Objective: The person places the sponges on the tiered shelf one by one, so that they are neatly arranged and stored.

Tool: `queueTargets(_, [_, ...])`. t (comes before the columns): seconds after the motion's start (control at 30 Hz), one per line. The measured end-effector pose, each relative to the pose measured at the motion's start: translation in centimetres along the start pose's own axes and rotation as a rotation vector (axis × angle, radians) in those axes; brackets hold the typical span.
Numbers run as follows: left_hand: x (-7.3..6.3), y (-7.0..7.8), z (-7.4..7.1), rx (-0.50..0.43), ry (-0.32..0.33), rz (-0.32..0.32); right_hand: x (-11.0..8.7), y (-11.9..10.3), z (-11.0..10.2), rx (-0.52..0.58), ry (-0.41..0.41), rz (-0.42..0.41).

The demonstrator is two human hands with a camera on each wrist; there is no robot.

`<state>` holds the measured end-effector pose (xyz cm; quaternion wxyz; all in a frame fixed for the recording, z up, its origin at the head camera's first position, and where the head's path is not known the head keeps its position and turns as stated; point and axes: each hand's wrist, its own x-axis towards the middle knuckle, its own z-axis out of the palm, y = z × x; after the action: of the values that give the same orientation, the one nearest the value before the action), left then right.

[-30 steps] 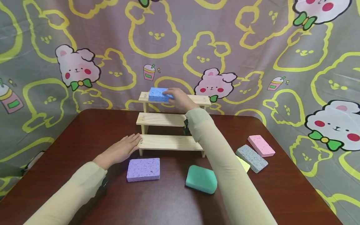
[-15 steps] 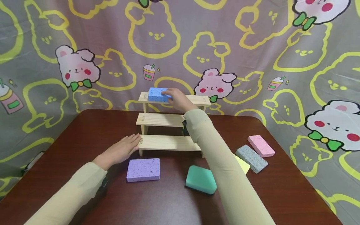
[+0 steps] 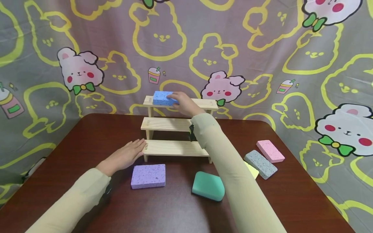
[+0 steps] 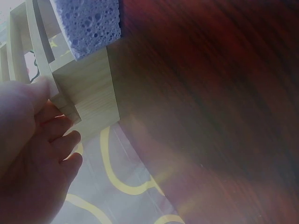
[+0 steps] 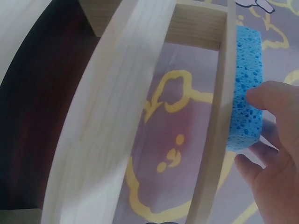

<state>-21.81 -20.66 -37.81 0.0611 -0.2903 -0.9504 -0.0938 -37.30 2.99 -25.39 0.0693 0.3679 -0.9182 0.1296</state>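
A blue sponge (image 3: 163,98) lies on the top board of a three-tier wooden shelf (image 3: 175,148), towards its left end. My right hand (image 3: 185,103) grips the sponge's right end. In the right wrist view the thumb lies on the front face of the blue sponge (image 5: 248,84), and the other fingers are partly hidden behind it. At the left end of the lowest board is my left hand (image 3: 125,156). The left wrist view shows its thumb and curled fingers around the corner of the shelf (image 4: 63,100).
A purple sponge (image 3: 148,176) lies before the shelf, with a green sponge (image 3: 208,186) to its right. Further right are a grey sponge (image 3: 260,164), a pink sponge (image 3: 270,151) and a yellow one (image 3: 252,169) partly behind the right sleeve. A patterned cloth (image 3: 116,32) hangs behind the table.
The blue sponge has shifted very slightly left along the top board, together with my right hand. My left hand keeps its place at the lowest board.
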Motion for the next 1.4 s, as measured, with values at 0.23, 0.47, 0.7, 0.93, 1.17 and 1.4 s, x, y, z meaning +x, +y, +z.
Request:
queueTargets(0.23, [-0.1, -0.1, 0.1, -0.002, 0.002, -0.003, -0.3, 0.0, -0.8, 0.046, 0.034, 0.003])
queueTargets(0.47, [0.0, -0.2, 0.2, -0.004, 0.005, 0.001, -1.3, 0.2, -2.5, 0.138, 0.078, -0.064])
queueTargets(0.7, [0.0, -0.3, 0.2, -0.002, 0.003, 0.0, -2.7, 0.7, -4.2, 0.227, 0.113, -0.059])
queueTargets(0.93, [-0.1, -0.4, 0.2, 0.007, -0.002, -0.001, -4.6, 2.0, -5.4, 0.24, 0.162, -0.039])
queueTargets(1.17, [-0.1, -0.2, 0.1, 0.008, -0.009, -0.013, -6.6, 3.6, -6.1, 0.27, 0.209, -0.034])
queueTargets(1.4, [-0.1, -0.2, 0.1, 0.012, -0.005, -0.009, -9.2, 4.6, -6.9, 0.292, 0.24, 0.047])
